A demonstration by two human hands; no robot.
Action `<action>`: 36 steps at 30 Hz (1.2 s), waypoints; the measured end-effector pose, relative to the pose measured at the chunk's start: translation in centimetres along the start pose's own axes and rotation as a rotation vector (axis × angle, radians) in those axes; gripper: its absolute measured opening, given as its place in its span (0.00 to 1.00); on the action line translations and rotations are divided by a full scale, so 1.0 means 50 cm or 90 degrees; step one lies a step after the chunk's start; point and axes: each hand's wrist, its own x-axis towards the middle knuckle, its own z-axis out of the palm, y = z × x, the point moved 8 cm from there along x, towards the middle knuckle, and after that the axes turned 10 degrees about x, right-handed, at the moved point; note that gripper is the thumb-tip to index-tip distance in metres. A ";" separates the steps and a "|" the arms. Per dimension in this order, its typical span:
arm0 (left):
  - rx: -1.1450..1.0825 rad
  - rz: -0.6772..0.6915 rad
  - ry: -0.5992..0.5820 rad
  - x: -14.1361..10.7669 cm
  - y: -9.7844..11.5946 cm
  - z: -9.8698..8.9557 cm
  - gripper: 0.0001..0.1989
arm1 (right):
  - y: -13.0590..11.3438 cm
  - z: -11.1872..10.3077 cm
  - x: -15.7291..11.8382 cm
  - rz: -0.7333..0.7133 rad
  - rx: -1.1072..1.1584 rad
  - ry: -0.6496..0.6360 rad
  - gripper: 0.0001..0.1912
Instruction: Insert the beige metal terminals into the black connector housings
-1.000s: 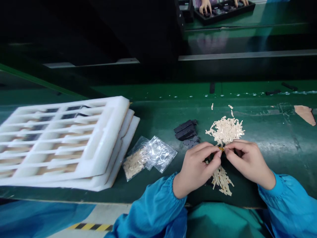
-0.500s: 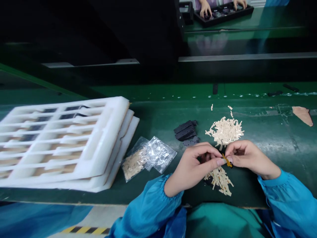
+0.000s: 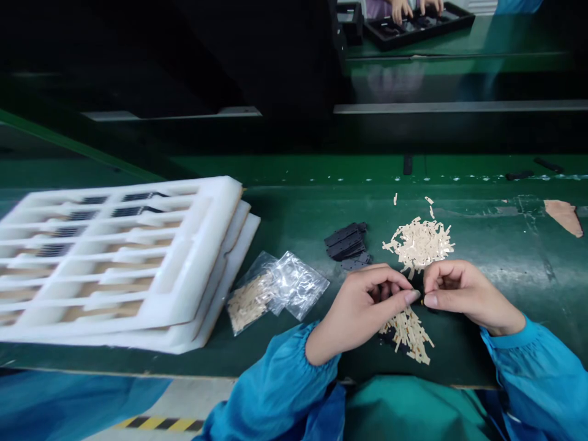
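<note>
Between the fingertips, a tiny piece barely shows. The left hand and right hand curl close for fine control, beneath the beige strips; I cannot tell whether they pinch it.

Left hand, right hand: fingertips nearly meeting at tiny dark piece. Beige strip pile just ahead, smaller pile just nearer body, black parts ahead-left.

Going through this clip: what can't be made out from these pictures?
In the head view:
Small piece by the left hand and right hand: mostly hidden by fingers, too small to identify.
Dark item: partly covered by the lower strip pile.
Co-worker's arms: cut off by the top edge.
Strips in the plastic bag: blurred by the film.
</note>
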 end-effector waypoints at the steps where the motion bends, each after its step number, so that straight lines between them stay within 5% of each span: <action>1: -0.011 -0.001 -0.009 -0.001 0.001 0.002 0.07 | -0.003 -0.005 0.000 -0.014 -0.010 0.025 0.09; 6: -0.025 0.025 -0.026 -0.003 0.011 0.014 0.07 | -0.016 -0.015 -0.003 -0.093 -0.068 0.142 0.09; 14: -0.003 0.054 -0.019 0.002 0.015 0.014 0.05 | -0.024 -0.002 -0.006 -0.102 -0.095 0.170 0.10; 19: -0.024 -0.027 -0.021 0.004 -0.008 0.015 0.07 | -0.028 -0.005 -0.007 -0.113 -0.108 0.192 0.11; 23: -0.072 -0.092 0.004 0.003 -0.024 0.009 0.13 | -0.016 -0.007 -0.006 -0.108 -0.095 0.186 0.11; 36: -0.180 -0.144 -0.112 0.006 -0.029 0.030 0.23 | 0.034 0.017 0.007 0.039 0.095 0.111 0.13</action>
